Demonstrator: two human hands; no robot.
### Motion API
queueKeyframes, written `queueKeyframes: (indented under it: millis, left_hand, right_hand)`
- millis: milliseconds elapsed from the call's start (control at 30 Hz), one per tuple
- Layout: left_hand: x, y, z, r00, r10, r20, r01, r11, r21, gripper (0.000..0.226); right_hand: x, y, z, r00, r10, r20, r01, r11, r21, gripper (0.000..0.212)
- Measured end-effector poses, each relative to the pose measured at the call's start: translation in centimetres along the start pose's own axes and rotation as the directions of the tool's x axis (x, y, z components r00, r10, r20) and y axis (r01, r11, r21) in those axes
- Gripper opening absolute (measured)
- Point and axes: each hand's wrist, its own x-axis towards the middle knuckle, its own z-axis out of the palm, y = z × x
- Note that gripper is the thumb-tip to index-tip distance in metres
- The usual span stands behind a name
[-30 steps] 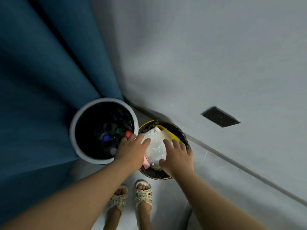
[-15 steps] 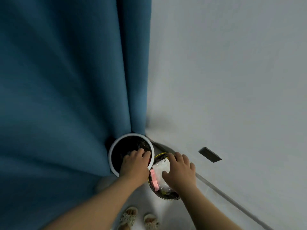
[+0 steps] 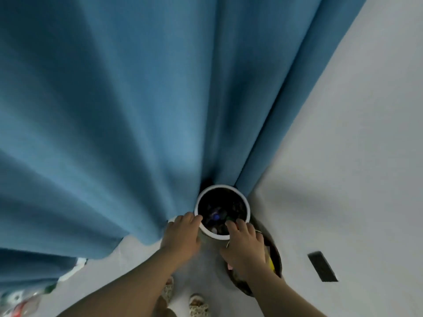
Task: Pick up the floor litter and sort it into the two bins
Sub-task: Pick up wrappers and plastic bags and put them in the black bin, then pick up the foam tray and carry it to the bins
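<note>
A white-rimmed round bin (image 3: 246, 203) with a black liner stands against the blue curtain, with bottles and coloured caps lying dark inside it. My left hand (image 3: 182, 235) rests against the bin's left outer side, its fingertips at the rim. My right hand (image 3: 245, 247) lies on the near right rim, and its fingertips reach just over the edge into the bin. Neither hand holds any litter. To the right a second, dark bin (image 3: 278, 259) holding yellow and pink scraps sits mostly hidden under my right hand and forearm.
The blue curtain (image 3: 137, 110) fills the left and top, and a pale wall (image 3: 354, 156) with a dark socket (image 3: 322, 266) is on the right. Loose plastic litter (image 3: 16, 300) lies on the floor at the lower left. My sandalled feet (image 3: 196, 303) stand below the bins.
Both hands left the packet in the dark bin and moved to the white bin, one on each side of its rim. The camera view tilted up and back.
</note>
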Motion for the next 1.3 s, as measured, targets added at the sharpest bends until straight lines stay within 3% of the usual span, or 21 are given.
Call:
queueKeyframes:
  millis: [233,533,900,1300]
  left_hand:
    - [-7.5,-7.3,1.8,0.953,-0.303,-0.021,0.297,0.942,-0.154,0.054]
    - [-18.3,-17.8,4.7,0.791,-0.611,0.034,0.58,0.73,-0.362,0.056]
    - [-30.2,-31.6,7.4,0.652,-0.752,0.096,0.698,0.546,-0.463,0.055]
    - [-35.8,-41.3,10.3,0.572,-0.796,0.197,0.744,0.402,-0.534,0.055]
  right_hand:
    - [-1.1,-8.6,3.1,0.951,-0.277,0.136,0.298,0.94,-0.169,0.059]
    - [-4.7,-21.9,9.1,0.828,-0.475,0.298,0.554,0.774,-0.308,0.058]
    - [-10.5,-38.4,16.9,0.719,-0.568,0.401,0.693,0.631,-0.349,0.06]
    - [-12.1,-49.7,23.8,0.611,-0.571,0.549,0.788,0.504,-0.353,0.06]
